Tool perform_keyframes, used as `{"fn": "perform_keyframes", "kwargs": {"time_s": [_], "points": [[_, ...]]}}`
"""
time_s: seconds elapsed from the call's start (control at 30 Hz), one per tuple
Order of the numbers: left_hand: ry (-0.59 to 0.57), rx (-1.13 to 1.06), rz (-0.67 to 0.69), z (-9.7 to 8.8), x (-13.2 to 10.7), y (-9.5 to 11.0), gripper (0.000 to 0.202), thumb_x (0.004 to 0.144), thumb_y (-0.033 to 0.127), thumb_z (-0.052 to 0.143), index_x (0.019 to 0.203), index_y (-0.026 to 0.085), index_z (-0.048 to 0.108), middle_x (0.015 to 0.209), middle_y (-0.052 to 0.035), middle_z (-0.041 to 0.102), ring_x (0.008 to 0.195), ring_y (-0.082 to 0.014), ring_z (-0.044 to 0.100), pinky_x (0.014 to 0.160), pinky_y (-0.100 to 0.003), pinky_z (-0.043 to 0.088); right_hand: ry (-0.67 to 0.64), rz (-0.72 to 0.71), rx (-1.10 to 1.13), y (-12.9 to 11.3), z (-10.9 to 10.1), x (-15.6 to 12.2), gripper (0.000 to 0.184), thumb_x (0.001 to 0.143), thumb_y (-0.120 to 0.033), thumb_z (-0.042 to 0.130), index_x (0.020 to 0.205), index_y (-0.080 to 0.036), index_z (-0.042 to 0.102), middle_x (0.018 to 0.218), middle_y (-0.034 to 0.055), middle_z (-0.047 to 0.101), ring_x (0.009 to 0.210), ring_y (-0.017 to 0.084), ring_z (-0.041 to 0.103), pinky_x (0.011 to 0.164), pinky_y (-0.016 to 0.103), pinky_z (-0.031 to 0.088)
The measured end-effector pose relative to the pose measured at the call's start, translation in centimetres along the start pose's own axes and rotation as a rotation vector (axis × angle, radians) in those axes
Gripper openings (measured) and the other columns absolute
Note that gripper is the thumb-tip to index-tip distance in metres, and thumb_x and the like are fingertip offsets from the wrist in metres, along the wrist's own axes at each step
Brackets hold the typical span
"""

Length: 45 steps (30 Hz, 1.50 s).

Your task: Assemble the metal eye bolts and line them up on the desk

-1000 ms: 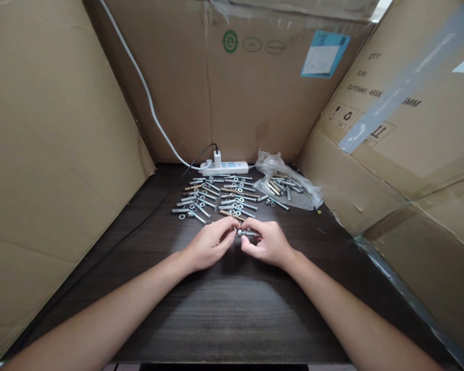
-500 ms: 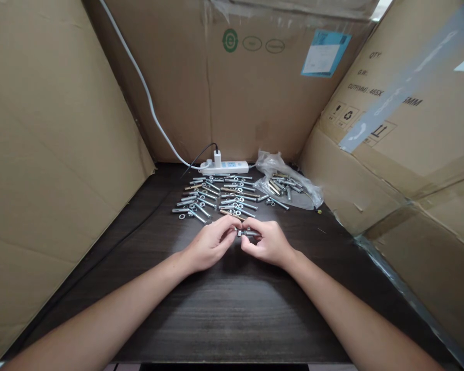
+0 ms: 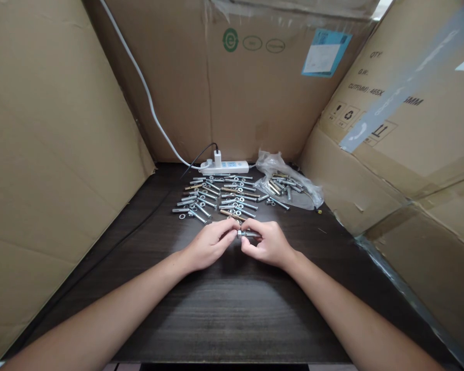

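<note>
My right hand (image 3: 268, 243) pinches a silver expansion bolt (image 3: 251, 234) between thumb and forefinger, lying level over the table. A hex nut (image 3: 239, 234) and washers show at its left end. The closed thumb and fingers of my left hand (image 3: 212, 243) meet at that nut. How the far fingers of both hands sit is partly hidden. Just beyond the hands lie two columns of loose parts: silver bolts (image 3: 203, 210), metal sleeves (image 3: 183, 211), washers (image 3: 182, 217) and nuts (image 3: 240, 206). A few pieces among them are brass-coloured.
A clear plastic bag (image 3: 270, 162) with more bolts and sleeves lies at the back right. Behind the columns is a white power strip (image 3: 232, 167) with a plugged-in charger (image 3: 217, 157). A black cable (image 3: 139, 224) crosses the dark table (image 3: 232, 319). Cardboard walls (image 3: 247, 103) enclose three sides.
My left fingers have shifted slightly left and down at the end of the bolt, so the nut shows more plainly. My right hand holds nearly still.
</note>
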<state>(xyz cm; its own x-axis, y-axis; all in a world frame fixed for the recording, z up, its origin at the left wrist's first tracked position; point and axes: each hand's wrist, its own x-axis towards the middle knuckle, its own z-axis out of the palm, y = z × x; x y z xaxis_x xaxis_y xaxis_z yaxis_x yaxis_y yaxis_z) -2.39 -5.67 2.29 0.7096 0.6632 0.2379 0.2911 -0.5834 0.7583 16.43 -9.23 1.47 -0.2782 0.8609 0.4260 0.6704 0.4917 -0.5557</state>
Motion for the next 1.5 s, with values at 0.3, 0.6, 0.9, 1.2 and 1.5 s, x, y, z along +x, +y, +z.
{"fn": "perform_keyframes", "kwargs": {"time_s": [0.3, 0.6, 0.9, 1.2, 1.5], "points": [[-0.032, 0.059, -0.046, 0.4, 0.0, -0.6, 0.029, 0.095, 0.032, 0.03, 0.081, 0.016, 0.051, 0.078, -0.0006, 0.055, 0.072, -0.013, 0.05, 0.07, -0.025, 0.039, 0.013, 0.008, 0.006, -0.2, -0.2, 0.2, 0.013, 0.07, -0.026, 0.056, 0.079, -0.017, 0.062, 0.055, -0.0035, 0.054, 0.044, 0.007, 0.042, 0.048, 0.018, 0.034], [0.074, -0.026, 0.011, 0.5, -0.1, 0.0, 0.017, 0.092, 0.024, 0.038, 0.098, 0.018, 0.052, 0.089, -0.0021, 0.056, 0.08, -0.0128, 0.051, 0.076, -0.025, 0.042, -0.003, 0.016, 0.007, -0.2, -0.2, 0.2, 0.014, 0.071, -0.027, 0.056, 0.081, -0.017, 0.062, 0.055, -0.0035, 0.052, 0.044, 0.008, 0.041, 0.048, 0.018, 0.034], [0.047, -0.018, 0.004, 0.3, -0.2, 0.4, 0.018, 0.093, 0.025, 0.036, 0.095, 0.017, 0.052, 0.09, -0.0025, 0.057, 0.083, -0.0139, 0.052, 0.079, -0.026, 0.042, -0.01, 0.016, 0.012, -0.1, -0.2, 0.1, 0.015, 0.072, -0.027, 0.056, 0.082, -0.018, 0.061, 0.055, -0.0035, 0.052, 0.045, 0.008, 0.042, 0.048, 0.019, 0.034], [-0.048, 0.02, -0.021, 0.2, -0.1, -0.4, 0.027, 0.095, 0.032, 0.031, 0.085, 0.017, 0.051, 0.083, -0.0015, 0.056, 0.076, -0.0138, 0.051, 0.074, -0.025, 0.041, 0.007, 0.006, 0.032, -0.2, -0.2, 0.1, 0.013, 0.071, -0.026, 0.056, 0.079, -0.018, 0.06, 0.054, -0.0042, 0.051, 0.044, 0.007, 0.041, 0.048, 0.018, 0.034], [0.077, -0.043, -0.03, 0.4, -0.2, -0.1, 0.017, 0.092, 0.028, 0.038, 0.1, 0.017, 0.049, 0.087, -0.0011, 0.054, 0.078, -0.0129, 0.05, 0.075, -0.025, 0.042, 0.004, 0.001, 0.015, 0.1, -0.1, 0.0, 0.013, 0.073, -0.027, 0.056, 0.081, -0.018, 0.061, 0.055, -0.0038, 0.052, 0.045, 0.008, 0.042, 0.049, 0.018, 0.035]]}}
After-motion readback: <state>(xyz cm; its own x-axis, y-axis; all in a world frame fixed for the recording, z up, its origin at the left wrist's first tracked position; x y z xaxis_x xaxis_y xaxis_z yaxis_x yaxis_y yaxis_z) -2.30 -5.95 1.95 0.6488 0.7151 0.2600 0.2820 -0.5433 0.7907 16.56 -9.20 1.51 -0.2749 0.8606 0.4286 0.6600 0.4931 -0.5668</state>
